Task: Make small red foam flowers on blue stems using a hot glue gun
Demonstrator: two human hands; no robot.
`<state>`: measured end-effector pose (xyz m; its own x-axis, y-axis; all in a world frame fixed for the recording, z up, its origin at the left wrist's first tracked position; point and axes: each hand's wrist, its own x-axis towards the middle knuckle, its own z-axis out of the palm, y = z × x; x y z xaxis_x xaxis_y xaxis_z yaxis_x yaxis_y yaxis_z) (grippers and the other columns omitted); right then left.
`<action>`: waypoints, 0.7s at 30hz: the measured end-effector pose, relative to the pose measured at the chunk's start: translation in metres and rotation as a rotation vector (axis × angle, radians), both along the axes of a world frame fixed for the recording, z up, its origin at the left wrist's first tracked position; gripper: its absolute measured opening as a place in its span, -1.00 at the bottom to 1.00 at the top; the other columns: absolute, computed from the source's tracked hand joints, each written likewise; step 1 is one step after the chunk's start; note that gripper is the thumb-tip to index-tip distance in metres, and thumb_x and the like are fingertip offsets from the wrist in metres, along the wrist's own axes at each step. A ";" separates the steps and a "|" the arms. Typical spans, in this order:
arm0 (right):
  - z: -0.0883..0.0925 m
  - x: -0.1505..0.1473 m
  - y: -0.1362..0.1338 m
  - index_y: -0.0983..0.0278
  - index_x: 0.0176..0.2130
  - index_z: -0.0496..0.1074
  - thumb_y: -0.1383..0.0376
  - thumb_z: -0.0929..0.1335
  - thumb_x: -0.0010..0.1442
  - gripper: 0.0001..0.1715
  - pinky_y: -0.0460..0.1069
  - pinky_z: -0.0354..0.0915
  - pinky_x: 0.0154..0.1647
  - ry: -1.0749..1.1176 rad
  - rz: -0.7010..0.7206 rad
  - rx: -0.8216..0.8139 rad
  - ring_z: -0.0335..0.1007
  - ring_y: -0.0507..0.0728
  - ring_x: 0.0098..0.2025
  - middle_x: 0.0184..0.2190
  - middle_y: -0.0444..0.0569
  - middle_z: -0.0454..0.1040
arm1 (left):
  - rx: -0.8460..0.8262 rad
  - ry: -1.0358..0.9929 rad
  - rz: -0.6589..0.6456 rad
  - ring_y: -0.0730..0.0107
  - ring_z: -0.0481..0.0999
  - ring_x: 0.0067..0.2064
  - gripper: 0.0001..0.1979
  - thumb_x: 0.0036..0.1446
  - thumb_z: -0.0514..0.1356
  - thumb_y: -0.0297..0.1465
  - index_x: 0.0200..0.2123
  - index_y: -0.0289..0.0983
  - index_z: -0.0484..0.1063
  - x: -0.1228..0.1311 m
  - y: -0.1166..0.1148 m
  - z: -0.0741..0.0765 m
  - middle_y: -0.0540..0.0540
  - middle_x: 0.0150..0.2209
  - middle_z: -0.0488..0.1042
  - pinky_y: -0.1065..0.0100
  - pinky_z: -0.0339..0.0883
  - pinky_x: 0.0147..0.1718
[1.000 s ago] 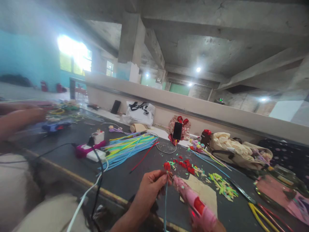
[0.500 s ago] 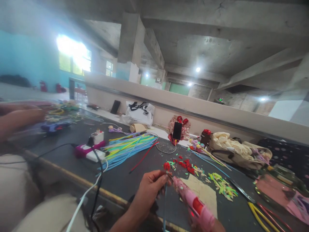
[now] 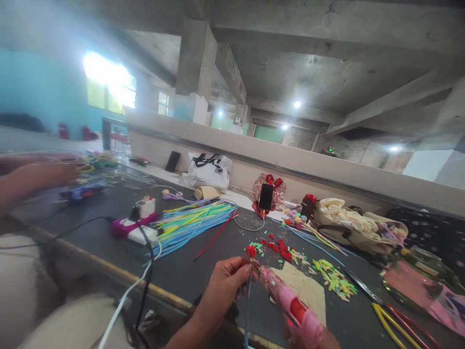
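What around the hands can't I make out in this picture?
All in the head view:
Right hand: mostly hidden behind the pink glue gun, cut off by the bottom edge.
Glue gun's tip: too small to tell whether it touches the blue stem.
Blue stem's lower end: cut off by the bottom edge.
Co-worker's hand: blurred, so what it holds is unclear.

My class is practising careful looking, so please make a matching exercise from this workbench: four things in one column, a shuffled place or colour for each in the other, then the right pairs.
Things:
1. Glue gun
2. Phone
3. Red bloom
4. Power strip

Places or colours:
A. Purple and white
B. Just above the left hand
C. Mainly pink
D. Upright before a patterned bundle

Right pairs: 1-C, 2-D, 3-B, 4-A
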<state>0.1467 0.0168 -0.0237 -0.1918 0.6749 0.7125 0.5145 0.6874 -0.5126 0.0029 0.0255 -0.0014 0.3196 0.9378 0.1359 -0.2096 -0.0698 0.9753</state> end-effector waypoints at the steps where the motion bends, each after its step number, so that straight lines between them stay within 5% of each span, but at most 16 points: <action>1: 0.000 0.001 0.004 0.18 -0.46 0.43 0.23 0.14 0.22 -0.63 -0.05 0.34 -0.52 -0.016 0.000 0.004 0.43 0.14 -0.42 -0.61 -0.10 0.43 | -0.002 0.004 0.002 0.59 0.13 -0.67 -0.73 -0.10 0.15 -0.23 -0.56 -0.35 0.45 0.000 0.000 0.000 0.08 -0.72 0.24 0.52 -0.09 -0.70; 6: 0.005 0.004 0.015 0.22 -0.42 0.41 0.18 0.18 0.20 -0.68 -0.06 0.34 -0.51 -0.070 -0.022 -0.002 0.39 0.07 -0.45 -0.53 -0.10 0.45 | -0.012 0.028 -0.001 0.61 0.07 -0.70 -0.70 -0.08 0.11 -0.22 -0.59 -0.36 0.44 0.001 0.000 0.000 0.10 -0.78 0.19 0.53 -0.10 -0.72; 10: 0.001 0.012 -0.017 0.25 -0.21 0.35 0.22 0.20 0.21 -0.77 -0.03 0.34 -0.36 -0.087 -0.075 -0.035 0.37 0.02 -0.34 -0.25 -0.05 0.41 | -0.035 -0.005 0.022 0.62 0.11 -0.70 -0.73 -0.11 0.15 -0.25 -0.58 -0.37 0.45 0.000 0.001 0.001 0.08 -0.74 0.24 0.55 -0.09 -0.73; 16: 0.007 0.040 -0.083 0.13 -0.18 0.34 0.16 0.20 0.15 -0.75 -0.10 0.19 -0.59 -0.120 -0.217 -0.075 0.31 0.05 -0.55 -0.55 -0.16 0.35 | -0.142 -0.049 0.125 0.64 0.21 -0.66 -0.68 -0.18 0.23 -0.25 -0.34 -0.33 0.49 -0.008 0.004 0.005 -0.02 -0.54 0.46 0.59 -0.02 -0.76; 21: 0.011 0.059 -0.073 0.22 -0.08 0.24 0.30 0.32 -0.03 -0.54 0.00 0.19 -0.27 -0.348 -0.505 -0.147 0.29 0.15 -0.27 -0.29 -0.03 0.38 | -0.176 -0.032 0.182 0.63 0.22 -0.66 -0.60 -0.34 0.30 -0.21 -0.37 -0.31 0.50 -0.010 0.012 0.001 -0.02 -0.55 0.49 0.62 0.02 -0.78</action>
<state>0.2061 -0.0559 -0.0129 -0.0275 0.8291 0.5585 0.9110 0.2508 -0.3274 -0.0071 0.0375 -0.0008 0.1411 0.9896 -0.0275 -0.2405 0.0612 0.9687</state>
